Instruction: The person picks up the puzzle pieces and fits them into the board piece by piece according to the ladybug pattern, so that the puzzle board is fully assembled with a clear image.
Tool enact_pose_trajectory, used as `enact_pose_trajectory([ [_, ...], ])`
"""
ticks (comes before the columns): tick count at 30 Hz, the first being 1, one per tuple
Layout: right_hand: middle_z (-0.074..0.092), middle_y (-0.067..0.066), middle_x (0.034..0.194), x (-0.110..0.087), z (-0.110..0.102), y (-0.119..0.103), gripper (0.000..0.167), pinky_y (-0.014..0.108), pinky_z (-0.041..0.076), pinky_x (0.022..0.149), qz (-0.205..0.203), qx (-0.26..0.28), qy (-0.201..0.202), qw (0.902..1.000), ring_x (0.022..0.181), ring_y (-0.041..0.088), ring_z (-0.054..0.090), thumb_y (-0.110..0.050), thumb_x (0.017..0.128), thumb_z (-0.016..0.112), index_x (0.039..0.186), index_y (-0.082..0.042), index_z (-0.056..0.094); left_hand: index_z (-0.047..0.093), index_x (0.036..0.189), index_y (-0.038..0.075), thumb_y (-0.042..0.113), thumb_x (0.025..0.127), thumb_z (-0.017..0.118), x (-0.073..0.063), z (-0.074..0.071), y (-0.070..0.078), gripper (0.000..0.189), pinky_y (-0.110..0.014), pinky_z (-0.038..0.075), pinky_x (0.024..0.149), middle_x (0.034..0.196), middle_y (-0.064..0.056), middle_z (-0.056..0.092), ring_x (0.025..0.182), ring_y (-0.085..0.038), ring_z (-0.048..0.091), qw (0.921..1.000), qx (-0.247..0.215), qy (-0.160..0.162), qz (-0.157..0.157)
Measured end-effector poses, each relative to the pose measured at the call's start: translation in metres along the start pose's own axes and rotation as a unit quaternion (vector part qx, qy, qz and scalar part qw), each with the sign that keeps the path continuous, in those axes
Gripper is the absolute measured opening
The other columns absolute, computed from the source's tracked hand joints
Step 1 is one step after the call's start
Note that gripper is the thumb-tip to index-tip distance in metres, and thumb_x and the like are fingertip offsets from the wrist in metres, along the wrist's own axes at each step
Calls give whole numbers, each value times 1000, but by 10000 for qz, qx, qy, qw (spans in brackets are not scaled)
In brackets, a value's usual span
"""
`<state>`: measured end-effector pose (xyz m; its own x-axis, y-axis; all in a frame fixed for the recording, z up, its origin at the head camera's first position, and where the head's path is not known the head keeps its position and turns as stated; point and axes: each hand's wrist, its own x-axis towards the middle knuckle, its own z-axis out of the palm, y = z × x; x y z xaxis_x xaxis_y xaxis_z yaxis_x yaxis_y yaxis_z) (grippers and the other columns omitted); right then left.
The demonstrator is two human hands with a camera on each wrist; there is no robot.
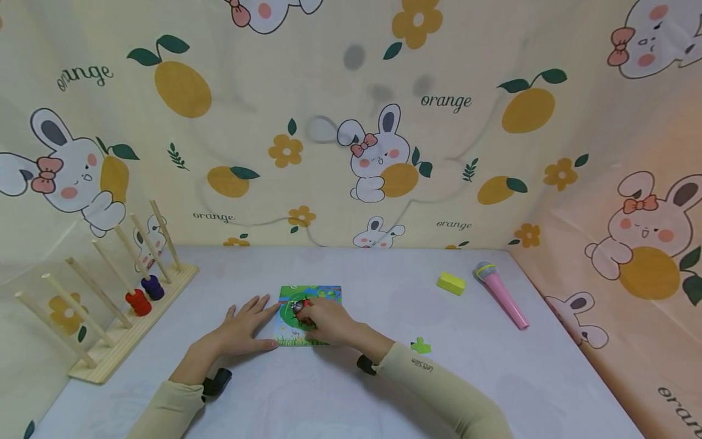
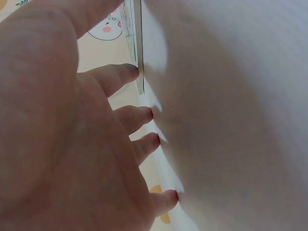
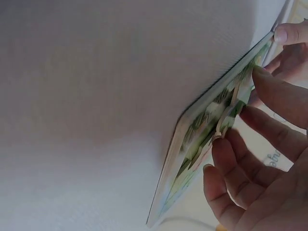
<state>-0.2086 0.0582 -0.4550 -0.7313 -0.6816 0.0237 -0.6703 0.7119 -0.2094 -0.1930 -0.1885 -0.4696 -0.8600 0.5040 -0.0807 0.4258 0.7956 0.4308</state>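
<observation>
A small picture puzzle board point(image 1: 292, 336) with a green and blue scene and a dark, beetle-like figure lies on the white table. At its left side my left hand point(image 1: 247, 326) rests with fingers spread, the index finger and thumb touching the board's edge. Over the board's middle, my right hand point(image 1: 329, 320) has its fingers curled down. The right wrist view shows its fingertips at a tilted puzzle piece point(image 3: 227, 118), raised a little from the board; fingers partly hide it. A loose light-green puzzle piece point(image 1: 421, 346) lies right of the board, near the right forearm.
On the left stands a wooden peg rack point(image 1: 159, 299) with red beads point(image 1: 138, 302) and dark purple beads point(image 1: 152, 288) on two pegs. A yellow block point(image 1: 451, 283) and a pink toy microphone point(image 1: 503, 297) lie at the right. A printed cloth backs the table.
</observation>
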Motion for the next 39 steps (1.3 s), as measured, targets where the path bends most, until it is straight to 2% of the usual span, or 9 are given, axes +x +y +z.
enact_pose_trajectory([
  [10, 62, -3, 103, -2, -2, -1, 36, 24, 48, 78, 25, 85, 36, 10000, 93, 10, 57, -26, 81, 85, 114, -15, 74, 36, 155, 12, 58, 87, 68, 3, 3, -6, 89, -81, 8, 104, 161, -24, 23, 147, -49, 15, 10000, -3, 36, 70],
  [31, 64, -2, 106, -2, -2, -1, 33, 26, 49, 84, 17, 20, 0, 10000, 97, 11, 58, -27, 82, 84, 112, -16, 76, 37, 154, 11, 56, 87, 69, 3, 3, -5, 88, -80, 8, 104, 161, -24, 23, 147, -48, 16, 10000, 18, 36, 32],
  [39, 62, -3, 106, -4, -3, -2, 35, 25, 48, 84, 103, 201, -48, 9997, 96, 9, 56, -25, 82, 84, 114, -16, 75, 38, 154, 10, 56, 87, 69, 2, 2, -4, 87, -81, 8, 104, 160, -25, 24, 146, -49, 17, 10000, 17, 34, 51],
])
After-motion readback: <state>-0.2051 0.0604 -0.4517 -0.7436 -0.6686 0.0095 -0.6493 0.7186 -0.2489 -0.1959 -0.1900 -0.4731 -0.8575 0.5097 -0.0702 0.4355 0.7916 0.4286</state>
